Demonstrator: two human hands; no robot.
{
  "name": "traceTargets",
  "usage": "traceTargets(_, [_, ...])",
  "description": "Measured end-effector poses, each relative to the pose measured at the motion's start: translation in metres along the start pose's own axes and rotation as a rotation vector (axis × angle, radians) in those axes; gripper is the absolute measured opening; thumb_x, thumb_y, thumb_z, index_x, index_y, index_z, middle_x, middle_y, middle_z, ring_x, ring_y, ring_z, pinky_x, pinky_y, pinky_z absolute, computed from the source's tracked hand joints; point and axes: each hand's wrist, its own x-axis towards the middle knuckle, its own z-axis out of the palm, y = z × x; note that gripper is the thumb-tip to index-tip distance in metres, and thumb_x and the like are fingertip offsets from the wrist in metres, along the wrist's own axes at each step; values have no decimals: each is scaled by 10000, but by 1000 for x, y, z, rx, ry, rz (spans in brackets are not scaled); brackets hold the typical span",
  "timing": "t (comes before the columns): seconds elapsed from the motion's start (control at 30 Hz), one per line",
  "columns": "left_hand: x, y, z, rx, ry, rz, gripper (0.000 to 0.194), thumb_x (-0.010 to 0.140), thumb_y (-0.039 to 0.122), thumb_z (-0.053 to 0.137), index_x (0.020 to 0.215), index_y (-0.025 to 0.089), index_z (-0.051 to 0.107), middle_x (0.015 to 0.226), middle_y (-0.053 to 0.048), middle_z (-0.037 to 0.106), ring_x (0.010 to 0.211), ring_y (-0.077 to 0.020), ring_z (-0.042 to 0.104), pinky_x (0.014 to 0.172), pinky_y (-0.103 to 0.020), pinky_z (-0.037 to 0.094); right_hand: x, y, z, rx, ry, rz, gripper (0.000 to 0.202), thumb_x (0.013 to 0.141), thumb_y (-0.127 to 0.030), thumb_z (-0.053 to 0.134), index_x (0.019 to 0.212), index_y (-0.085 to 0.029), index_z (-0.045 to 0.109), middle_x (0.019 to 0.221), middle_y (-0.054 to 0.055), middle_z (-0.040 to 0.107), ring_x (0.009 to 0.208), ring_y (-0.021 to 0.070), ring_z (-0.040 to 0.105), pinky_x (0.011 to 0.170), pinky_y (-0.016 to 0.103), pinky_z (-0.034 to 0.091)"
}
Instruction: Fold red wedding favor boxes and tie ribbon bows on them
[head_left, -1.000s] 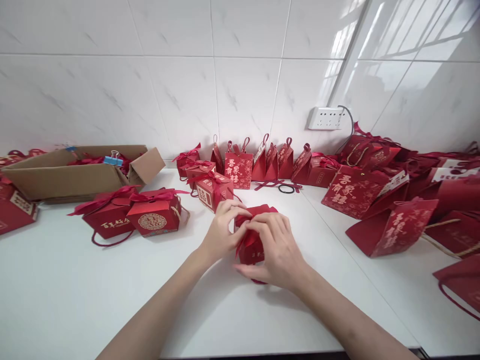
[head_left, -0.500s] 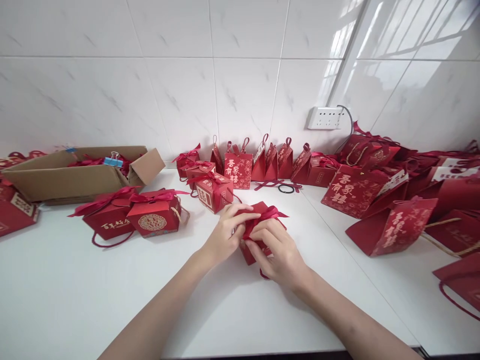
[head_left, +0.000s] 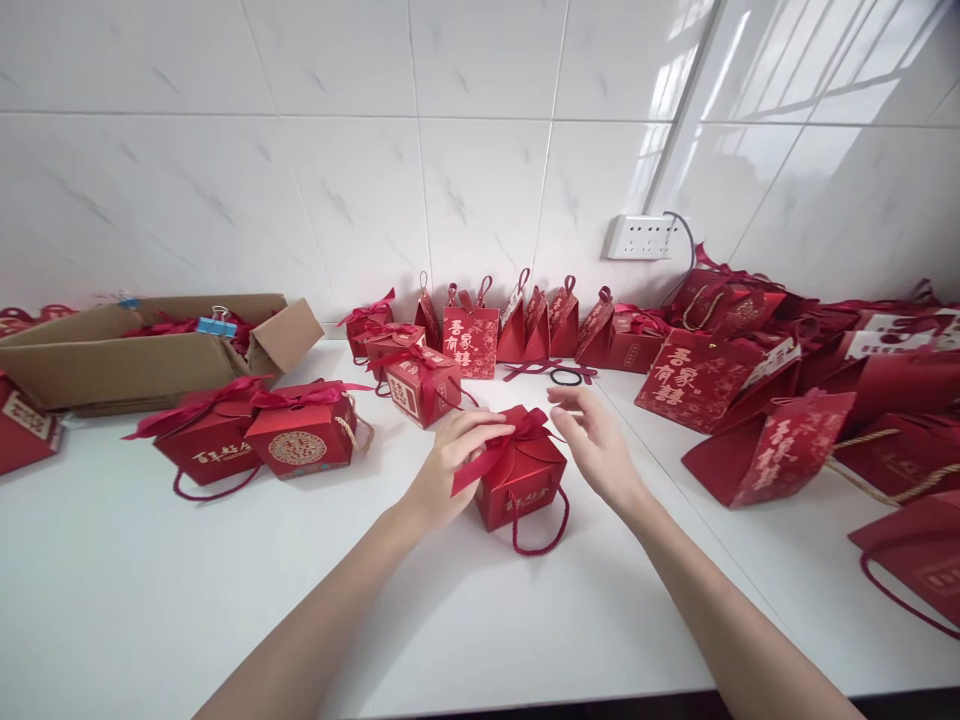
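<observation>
A red gift box [head_left: 521, 492] stands upright on the white table in front of me, tied on top with a dark red ribbon bow [head_left: 531, 425]. Gold characters mark its front, and a red rope handle [head_left: 541, 552] hangs down onto the table. My left hand [head_left: 456, 462] grips the box at its upper left, its fingers lying over the top beside the bow. One ribbon tail drapes in front of those fingers. Just right of the box, my right hand [head_left: 596, 440] is raised with its fingers apart and holds nothing.
Two bowed gift boxes [head_left: 300, 435] stand at left, before a cardboard carton [head_left: 112, 372] with a blue binder clip [head_left: 217, 325]. Along the wall are several red boxes [head_left: 470, 342]. A black ring [head_left: 566, 377] lies near them. More red boxes [head_left: 694, 380] pile up at right.
My right hand has let go of the ribbon and moved right, off the box, uncovering its front and handle. My left hand has stayed at the box. The view has shifted slightly.
</observation>
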Motion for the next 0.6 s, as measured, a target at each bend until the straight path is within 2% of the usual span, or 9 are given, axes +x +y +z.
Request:
traceTargets(0.07, [0,0,0,8,-11,1,340,933,231,350,1153,244,608,1219,-85,587,1197,-233,481,1011,-425,394,4,4,1,46,-159,152,304,842,-433,478,977,-185,590,1023,76,642,918,206,590,818,368,447])
traceTargets(0.13, [0,2,1,43,-5,-18,352,942,232,321,1127,244,620,1211,-71,600,1203,-224,478,1030,-430,361,6,6,3,80,-249,220,301,822,-447,511,910,-177,610,943,62,658,870,193,595,803,345,442])
traceTargets(0.33, [-2,11,5,135,-20,11,340,945,310,343,1087,239,643,1184,-62,622,1183,-225,485,1008,-412,311,5,7,9,253,-271,270,361,729,-510,624,835,-167,585,780,25,627,708,151,560,645,280,419])
traceTargets(0.6, [-2,13,6,148,-33,-56,337,930,279,360,1139,208,615,1198,-73,597,1166,-222,489,1003,-394,322,4,0,8,432,-258,321,324,737,-474,610,856,-173,579,762,2,603,659,122,522,625,265,404])
